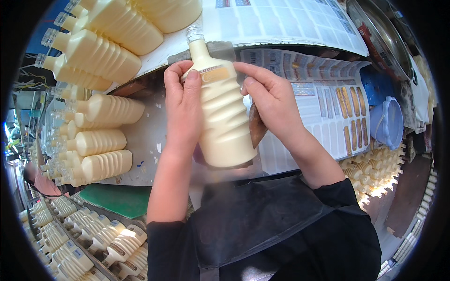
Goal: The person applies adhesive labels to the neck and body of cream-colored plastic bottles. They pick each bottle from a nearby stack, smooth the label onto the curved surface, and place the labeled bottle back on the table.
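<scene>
A cream bottle (225, 126) with slanting ridges and a clear threaded neck lies tilted in front of me, neck pointing away. Across its upper body is a gold-coloured label (214, 75). My left hand (183, 105) is closed around the bottle's left side, its thumb at the label's left end. At the right shoulder, my right hand (272, 100) touches the bottle with its index fingertip, the thumb bent against the side; its other fingers are partly hidden. A grey padded block (222, 49) sits behind the bottle neck. Beside my right hand, a brown piece (257, 126) shows partly.
Several cream bottles (105, 143) lie stacked at the left, with more (101, 58) on the raised white surface. Label sheets (323, 100) with gold strips spread at the right, near a blue bucket (386, 122). Bottles (124, 243) fill crates lower left; a metal basin (382, 35) stands far right.
</scene>
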Demonstrator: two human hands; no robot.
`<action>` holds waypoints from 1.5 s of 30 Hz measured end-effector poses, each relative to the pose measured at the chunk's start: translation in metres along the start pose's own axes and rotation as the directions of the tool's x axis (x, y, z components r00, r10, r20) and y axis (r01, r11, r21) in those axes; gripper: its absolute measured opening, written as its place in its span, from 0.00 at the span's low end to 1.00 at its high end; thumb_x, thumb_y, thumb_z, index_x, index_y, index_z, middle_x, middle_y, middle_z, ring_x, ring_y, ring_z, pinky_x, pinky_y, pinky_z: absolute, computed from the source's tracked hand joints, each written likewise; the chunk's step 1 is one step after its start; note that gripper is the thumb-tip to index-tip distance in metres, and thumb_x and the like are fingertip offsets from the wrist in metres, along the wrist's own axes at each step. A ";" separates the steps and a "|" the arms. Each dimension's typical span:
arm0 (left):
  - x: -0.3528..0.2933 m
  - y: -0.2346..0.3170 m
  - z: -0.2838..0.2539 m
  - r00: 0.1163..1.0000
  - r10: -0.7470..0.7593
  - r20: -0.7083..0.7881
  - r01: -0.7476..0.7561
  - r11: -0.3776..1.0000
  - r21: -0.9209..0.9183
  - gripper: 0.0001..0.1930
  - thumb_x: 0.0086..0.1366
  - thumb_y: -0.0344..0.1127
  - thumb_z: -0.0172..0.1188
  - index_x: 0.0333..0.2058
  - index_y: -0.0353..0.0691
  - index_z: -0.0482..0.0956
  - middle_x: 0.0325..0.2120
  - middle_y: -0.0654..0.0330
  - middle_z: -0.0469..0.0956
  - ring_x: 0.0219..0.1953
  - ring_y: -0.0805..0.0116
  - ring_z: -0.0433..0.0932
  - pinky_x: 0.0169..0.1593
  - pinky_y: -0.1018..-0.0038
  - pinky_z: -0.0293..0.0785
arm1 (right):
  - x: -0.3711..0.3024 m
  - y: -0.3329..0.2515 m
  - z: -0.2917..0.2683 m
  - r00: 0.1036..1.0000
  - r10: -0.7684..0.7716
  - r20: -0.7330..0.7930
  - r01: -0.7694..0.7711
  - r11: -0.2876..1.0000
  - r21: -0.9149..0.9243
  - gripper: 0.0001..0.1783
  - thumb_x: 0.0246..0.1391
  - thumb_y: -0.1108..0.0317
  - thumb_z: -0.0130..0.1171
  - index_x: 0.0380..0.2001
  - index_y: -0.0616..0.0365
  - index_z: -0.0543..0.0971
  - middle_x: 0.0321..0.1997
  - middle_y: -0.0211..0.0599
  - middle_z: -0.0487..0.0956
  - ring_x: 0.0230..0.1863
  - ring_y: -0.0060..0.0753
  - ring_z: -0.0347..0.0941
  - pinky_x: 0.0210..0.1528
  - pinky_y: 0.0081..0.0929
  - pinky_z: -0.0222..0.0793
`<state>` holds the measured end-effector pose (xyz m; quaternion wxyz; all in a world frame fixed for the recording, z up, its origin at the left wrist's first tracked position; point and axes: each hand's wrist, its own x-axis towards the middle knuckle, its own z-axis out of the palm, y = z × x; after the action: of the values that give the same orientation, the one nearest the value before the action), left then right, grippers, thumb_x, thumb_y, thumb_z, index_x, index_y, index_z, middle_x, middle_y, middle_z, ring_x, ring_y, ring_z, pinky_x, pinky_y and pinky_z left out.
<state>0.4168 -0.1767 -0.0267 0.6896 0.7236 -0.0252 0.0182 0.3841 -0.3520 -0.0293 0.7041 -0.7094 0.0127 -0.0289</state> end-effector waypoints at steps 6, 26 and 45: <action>-0.001 -0.005 -0.011 0.993 -0.114 -0.018 0.112 0.989 -0.100 0.23 0.82 0.48 0.37 0.61 0.36 0.66 0.55 0.54 0.75 0.56 0.67 0.75 0.60 0.70 0.72 | 0.005 -0.005 -0.007 1.000 -0.009 0.008 0.009 0.998 -0.068 0.21 0.66 0.69 0.53 0.60 0.63 0.77 0.39 0.27 0.79 0.41 0.15 0.71 0.44 0.16 0.68; -0.003 -0.022 -0.022 0.985 -0.156 0.070 0.171 0.917 -0.361 0.20 0.79 0.48 0.53 0.51 0.34 0.75 0.43 0.61 0.80 0.44 0.79 0.75 0.51 0.77 0.74 | 0.031 0.000 0.019 0.985 0.156 0.072 -0.159 0.987 0.039 0.25 0.66 0.54 0.61 0.53 0.66 0.80 0.46 0.38 0.84 0.47 0.23 0.78 0.52 0.24 0.73; -0.015 -0.019 -0.025 0.955 -0.219 0.199 0.296 0.694 -0.656 0.25 0.80 0.44 0.48 0.67 0.36 0.63 0.58 0.54 0.74 0.59 0.68 0.74 0.62 0.68 0.73 | 0.030 0.003 0.016 0.990 0.121 0.070 -0.121 0.993 0.000 0.25 0.67 0.52 0.60 0.53 0.66 0.80 0.46 0.36 0.84 0.48 0.22 0.77 0.53 0.22 0.71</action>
<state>0.4035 -0.1506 -0.0455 0.8990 0.4175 0.0354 -0.1272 0.4155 -0.3376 -0.0316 0.7060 -0.7065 0.0309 0.0386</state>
